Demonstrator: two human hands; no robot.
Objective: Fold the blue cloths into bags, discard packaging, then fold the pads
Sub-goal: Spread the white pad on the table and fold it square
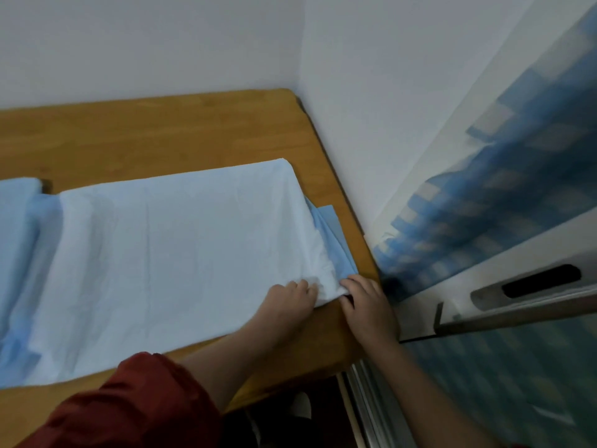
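A large pale pad (168,250) lies spread across the wooden table (161,130), white side up. Blue backing (336,250) shows along its right edge, and more pale blue material (17,215) is bunched at the far left. My left hand (287,302) pinches the pad's near right corner with curled fingers. My right hand (365,302) grips the same corner from the right, fingers tucked under the edge. Both hands sit at the table's near right corner.
The table stands in a corner between two white walls (371,108). To the right is a blurred blue patterned panel (500,205) and a sliding door with a dark recessed handle (539,281). A red sleeve (135,402) covers my left upper arm.
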